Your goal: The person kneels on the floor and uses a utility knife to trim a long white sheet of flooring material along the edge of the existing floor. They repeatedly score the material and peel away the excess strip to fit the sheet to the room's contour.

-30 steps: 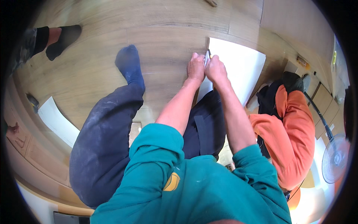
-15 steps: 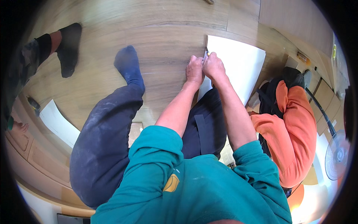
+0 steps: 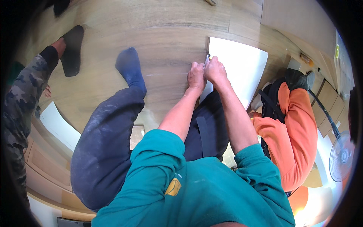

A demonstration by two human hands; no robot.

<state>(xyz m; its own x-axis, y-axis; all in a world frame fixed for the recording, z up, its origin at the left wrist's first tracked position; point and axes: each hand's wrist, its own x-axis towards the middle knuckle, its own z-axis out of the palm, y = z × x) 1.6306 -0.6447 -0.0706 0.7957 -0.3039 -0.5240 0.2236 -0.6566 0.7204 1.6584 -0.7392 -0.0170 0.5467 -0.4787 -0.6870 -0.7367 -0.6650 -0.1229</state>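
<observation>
A white sheet, stiff like a board, lies on the wooden floor in front of me, its near part beneath my leg. Both my hands meet at its left edge. My right hand is closed round a small slim tool with a dark tip and a bit of yellow; its exact kind is too small to tell. Pressed against it, my left hand has its fingers curled closed, and what they pinch is hidden.
At the right, a person in orange trousers sits near a fan. Another person in camouflage trousers is at the left, beside a white strip. A large board stands at the upper right.
The person in camouflage trousers has come further into view at the left, and another dark foot shows at the top left. My hands stay at the sheet's left edge, barely shifted.
</observation>
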